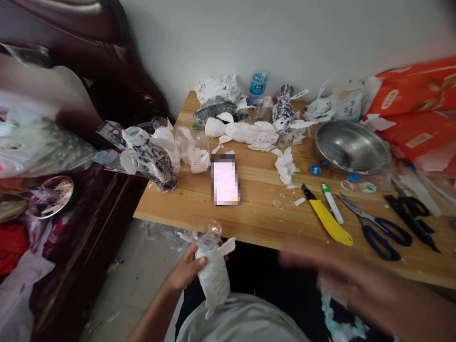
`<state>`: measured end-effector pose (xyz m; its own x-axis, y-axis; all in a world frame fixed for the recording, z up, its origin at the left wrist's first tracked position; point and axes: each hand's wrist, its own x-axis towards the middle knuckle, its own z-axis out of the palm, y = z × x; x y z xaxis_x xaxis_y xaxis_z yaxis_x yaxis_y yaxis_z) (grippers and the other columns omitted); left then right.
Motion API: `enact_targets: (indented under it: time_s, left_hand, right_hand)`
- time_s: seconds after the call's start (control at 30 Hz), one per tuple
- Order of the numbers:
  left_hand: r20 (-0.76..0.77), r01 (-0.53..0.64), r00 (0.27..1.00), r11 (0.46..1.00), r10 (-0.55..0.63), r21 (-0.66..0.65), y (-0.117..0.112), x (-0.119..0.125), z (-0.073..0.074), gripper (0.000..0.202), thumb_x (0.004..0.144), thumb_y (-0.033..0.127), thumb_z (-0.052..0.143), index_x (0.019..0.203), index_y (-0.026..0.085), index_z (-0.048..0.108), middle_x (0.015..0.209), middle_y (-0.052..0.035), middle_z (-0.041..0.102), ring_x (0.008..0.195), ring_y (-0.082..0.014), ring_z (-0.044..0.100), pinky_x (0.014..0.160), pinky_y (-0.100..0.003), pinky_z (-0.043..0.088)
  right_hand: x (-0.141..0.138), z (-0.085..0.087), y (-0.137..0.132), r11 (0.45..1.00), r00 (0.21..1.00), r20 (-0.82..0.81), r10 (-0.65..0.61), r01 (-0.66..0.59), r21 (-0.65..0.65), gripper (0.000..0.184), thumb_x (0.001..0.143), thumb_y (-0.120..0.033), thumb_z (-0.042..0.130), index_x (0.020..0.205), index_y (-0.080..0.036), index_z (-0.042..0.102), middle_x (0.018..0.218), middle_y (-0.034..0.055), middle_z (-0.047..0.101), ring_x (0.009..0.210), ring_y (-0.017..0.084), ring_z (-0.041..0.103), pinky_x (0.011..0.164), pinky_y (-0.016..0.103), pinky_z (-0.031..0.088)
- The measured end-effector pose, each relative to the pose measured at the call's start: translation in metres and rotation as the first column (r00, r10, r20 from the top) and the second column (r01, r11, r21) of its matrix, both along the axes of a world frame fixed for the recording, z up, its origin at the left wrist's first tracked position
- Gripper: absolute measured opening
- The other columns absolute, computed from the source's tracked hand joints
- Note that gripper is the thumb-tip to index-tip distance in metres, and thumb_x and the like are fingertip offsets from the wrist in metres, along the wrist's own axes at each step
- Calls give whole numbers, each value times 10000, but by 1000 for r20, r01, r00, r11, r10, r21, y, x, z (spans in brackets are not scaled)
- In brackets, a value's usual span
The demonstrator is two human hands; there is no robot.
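Note:
My left hand is wrapped round a plastic bottle covered in white paper, held above my lap. Fin-like paper pieces stick out at its sides, and its clear top points toward the table. Smeared by motion, my right hand is over the table's front edge at the right, so its fingers cannot be made out. Beyond it lie a yellow box cutter, a marker with a green cap and dark-handled scissors. A phone with a blurred-out screen rests mid-table.
More paper-covered bottles stand around: a black-and-white one at the left edge, a white one lying farther back. At the right are a metal bowl and orange packages. Torn paper and bottle caps are scattered on the wooden table.

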<state>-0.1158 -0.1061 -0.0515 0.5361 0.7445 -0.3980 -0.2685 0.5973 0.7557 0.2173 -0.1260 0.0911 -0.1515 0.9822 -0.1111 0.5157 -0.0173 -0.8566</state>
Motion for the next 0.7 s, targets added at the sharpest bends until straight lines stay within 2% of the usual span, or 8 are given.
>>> enact_targets:
  time_s: [0.1,0.2,0.27,0.3,0.33,0.4,0.53,0.7]
  left_hand:
    - [-23,25,999,1000,-25,-3,0,1,3,824,729,727,772,1304,148,653,1009,-158,778,904,-317,750,761,-357,570]
    - [-3,11,1000,1000,-11,-7,0,2,1,848,720,763,753,1293,146,656,1011,-162,777,891,-310,749,725,-332,560]
    - [8,7,1000,1000,-6,-2,0,4,-3,858,705,781,751,1269,140,667,996,-164,778,873,-309,749,708,-327,556]
    - [12,3,1000,1000,-3,0,1,5,-5,855,706,786,743,1259,138,671,982,-163,779,864,-307,749,703,-328,556]
    - [15,-3,1000,1000,3,1,2,6,-7,845,717,789,730,1251,137,673,967,-160,781,858,-306,749,703,-331,557]
    - [20,-12,1000,1000,12,-2,4,7,-11,821,741,786,709,1245,138,676,957,-155,781,858,-305,750,723,-347,564]
    - [-13,-1,1000,1000,0,-17,6,8,-15,787,753,755,725,1257,152,677,1003,-158,779,901,-322,749,753,-374,568]
    - [-6,-12,1000,1000,12,-23,5,10,-13,749,776,722,733,1298,190,660,1081,-155,769,950,-320,742,832,-414,563]
  right_hand:
    - [-2,11,8,962,966,-7,258,-257,-94,385,855,-439,732,1237,-474,696,1056,-6,795,960,231,773,734,346,642]
    - [0,12,18,804,841,-89,533,-537,-254,224,833,-351,746,1028,-460,768,642,-62,726,554,172,720,489,233,543]
    - [-4,-3,31,895,917,-20,398,-393,-210,224,947,-288,591,1056,-382,763,641,-44,709,531,159,684,560,250,570]
    - [-9,-15,40,992,990,66,128,-126,-31,302,991,-247,486,1121,-335,744,752,-4,736,652,178,709,681,301,603]
    - [-16,-29,51,983,990,119,-81,59,174,359,997,-204,437,1207,-308,709,880,28,746,787,198,723,788,351,605]
    - [-34,-60,73,935,973,223,-54,-29,353,488,934,-100,455,1365,-276,600,1130,90,696,1044,243,675,935,434,566]
    - [-64,-111,104,881,911,410,-51,-153,449,653,837,29,438,1397,-285,560,1229,115,595,1079,254,605,943,451,552]
    - [-68,-126,104,878,863,502,-61,-192,438,614,881,0,452,1399,-304,579,1247,117,588,1031,268,584,926,487,541]
